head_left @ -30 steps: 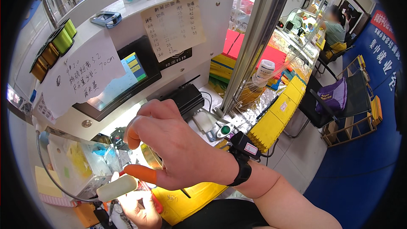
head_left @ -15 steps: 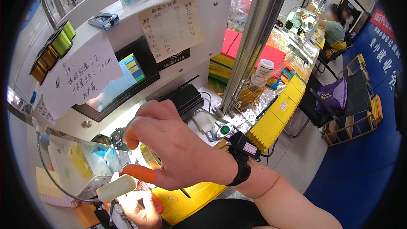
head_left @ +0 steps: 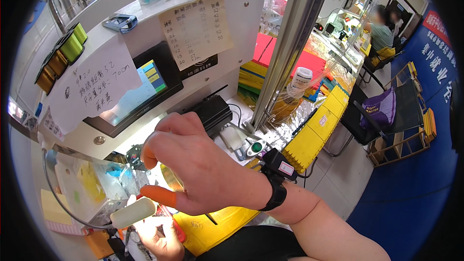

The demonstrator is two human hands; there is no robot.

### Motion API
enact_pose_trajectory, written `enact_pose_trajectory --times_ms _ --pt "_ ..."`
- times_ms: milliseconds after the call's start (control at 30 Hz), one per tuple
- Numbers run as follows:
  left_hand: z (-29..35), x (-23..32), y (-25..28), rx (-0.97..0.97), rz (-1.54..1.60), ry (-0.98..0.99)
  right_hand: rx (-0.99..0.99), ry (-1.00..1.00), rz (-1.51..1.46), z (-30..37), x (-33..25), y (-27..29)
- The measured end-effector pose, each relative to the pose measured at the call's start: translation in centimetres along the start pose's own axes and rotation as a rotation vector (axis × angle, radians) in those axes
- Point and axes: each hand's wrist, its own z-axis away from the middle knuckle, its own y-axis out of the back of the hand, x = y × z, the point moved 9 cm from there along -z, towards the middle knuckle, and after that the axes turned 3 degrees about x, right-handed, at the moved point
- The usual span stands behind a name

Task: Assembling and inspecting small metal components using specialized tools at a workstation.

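My right hand [head_left: 193,164] is raised in front of the machine, its fingers loosely bent. The thumb wears an orange finger cot [head_left: 158,195] and stands apart from the forefinger; nothing shows in the gap. Behind the hand is part of a round gold-coloured piece [head_left: 170,178]. Lower left, my left hand [head_left: 159,239] has bent fingers in bright light. A pale oval lamp head [head_left: 134,212] on a bendable neck covers part of it, so what those fingers pinch is hidden. Beside the left hand shows a red curved piece [head_left: 180,232], whose kind I cannot make out.
The white machine [head_left: 212,72] carries a screen [head_left: 140,96], taped handwritten papers and thread spools [head_left: 70,46]. A metal post [head_left: 290,43] stands to the right, beside yellow strips [head_left: 321,123]. A clear box [head_left: 94,179] of bags sits at left. Farther off, a person sits at a bench.
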Motion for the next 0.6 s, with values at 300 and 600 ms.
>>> enact_pose_trajectory --times_ms 300,600 --pt "-0.2 -0.6 -0.1 0.063 0.193 0.151 -0.009 0.079 0.031 -1.3 -1.6 0.5" --pt "1.3 -2.6 -0.9 -0.005 0.392 0.427 -0.028 0.069 0.0 -1.3 -1.2 -0.7"
